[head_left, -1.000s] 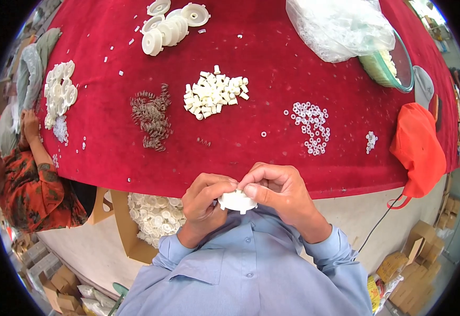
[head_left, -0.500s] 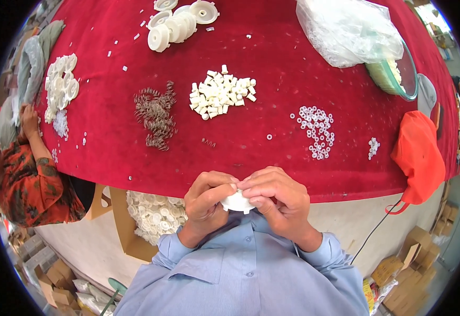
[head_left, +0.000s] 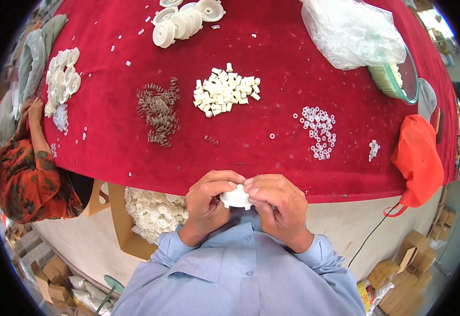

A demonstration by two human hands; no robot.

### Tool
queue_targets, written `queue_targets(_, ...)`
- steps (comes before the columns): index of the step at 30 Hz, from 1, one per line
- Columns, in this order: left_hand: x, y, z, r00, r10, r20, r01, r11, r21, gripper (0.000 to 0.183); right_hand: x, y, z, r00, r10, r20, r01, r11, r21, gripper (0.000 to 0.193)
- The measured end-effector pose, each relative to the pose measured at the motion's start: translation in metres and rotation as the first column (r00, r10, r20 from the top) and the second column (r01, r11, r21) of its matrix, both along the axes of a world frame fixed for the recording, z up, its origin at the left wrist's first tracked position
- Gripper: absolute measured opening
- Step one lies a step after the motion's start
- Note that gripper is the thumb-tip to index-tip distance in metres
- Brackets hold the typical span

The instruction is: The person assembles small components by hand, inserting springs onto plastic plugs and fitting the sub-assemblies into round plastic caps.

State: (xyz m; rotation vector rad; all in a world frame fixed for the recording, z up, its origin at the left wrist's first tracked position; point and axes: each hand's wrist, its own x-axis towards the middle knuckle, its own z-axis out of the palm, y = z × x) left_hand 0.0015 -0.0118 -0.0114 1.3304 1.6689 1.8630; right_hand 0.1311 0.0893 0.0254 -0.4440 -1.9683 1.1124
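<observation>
Between my two hands, over the table's near edge, is a round white plastic part (head_left: pixel 236 198) with small tabs along its rim and a small knob on top. My left hand (head_left: pixel 209 199) grips its left side, the thumb and index finger beside the knob. My right hand (head_left: pixel 278 203) closes on the right side, its fingertips close to the knob. Beyond my hands on the red cloth lie a pile of cream plastic plugs (head_left: pixel 227 90), a tangle of small metal springs (head_left: pixel 158 112) with one spring (head_left: pixel 211 140) apart, and a scatter of small translucent rings (head_left: pixel 318 131).
White discs (head_left: pixel 180 23) are stacked at the far side. A clear plastic bag (head_left: pixel 352 37) rests against a green glass bowl (head_left: pixel 413 84); an orange-red cloth bag (head_left: pixel 418 160) hangs at right. A cardboard box (head_left: pixel 130 239) of white parts stands below left. Another person's arm (head_left: pixel 40 142) reaches in at left.
My right fingers have shifted off the top of the white part, so its knob now shows. The table appears slightly shifted in the view. The other person's hands at left have moved.
</observation>
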Motion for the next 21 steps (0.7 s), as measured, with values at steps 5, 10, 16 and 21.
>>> queue_targets(5, -0.004, 0.001, 0.002, 0.999, -0.047, 0.024, 0.047, 0.999, 0.012, 0.035, -0.002, -0.005, -0.001, 0.998, -0.067, -0.004, 0.067, 0.998, 0.018, 0.027)
queue_targets(10, -0.006, -0.002, 0.002, 0.995, -0.066, -0.073, 0.065, 0.998, -0.008, 0.038, -0.004, -0.009, -0.005, 0.995, -0.102, 0.002, 0.101, 0.992, 0.073, 0.026)
queue_targets(16, -0.020, -0.026, 0.021, 0.969, -0.200, 0.146, 0.223, 0.961, -0.162, 0.034, -0.012, -0.002, 0.012, 0.999, -0.006, 0.051, 0.013, 0.991, -0.137, 0.016)
queue_targets(21, -0.076, -0.085, 0.061, 0.930, -0.368, -0.024, 0.249, 0.674, -0.695, 0.030, -0.033, 0.036, 0.016, 0.971, -0.117, 0.207, 0.115, 0.993, 0.021, 0.020)
